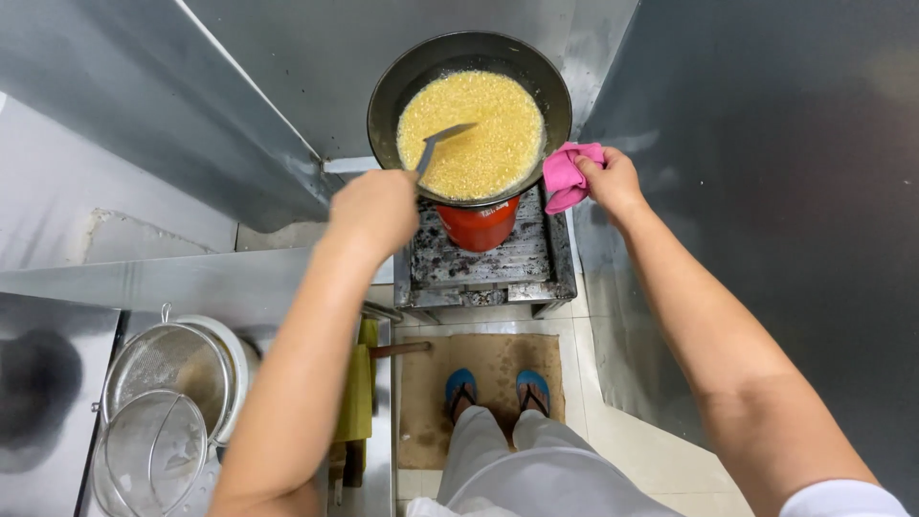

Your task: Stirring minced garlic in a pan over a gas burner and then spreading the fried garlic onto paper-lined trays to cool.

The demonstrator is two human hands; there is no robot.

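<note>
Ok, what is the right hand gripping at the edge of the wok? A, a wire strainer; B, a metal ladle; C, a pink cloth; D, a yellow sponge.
C: the right hand clutches a pink cloth against the rim of the wok, while the left hand holds the metal spatula in the yellow mixture.

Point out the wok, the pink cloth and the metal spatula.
wok [546, 81], head view, bare dark inner wall at right.
pink cloth [563, 177], head view, middle of the bunched fabric.
metal spatula [442, 136], head view, blade over the yellow food.
</note>
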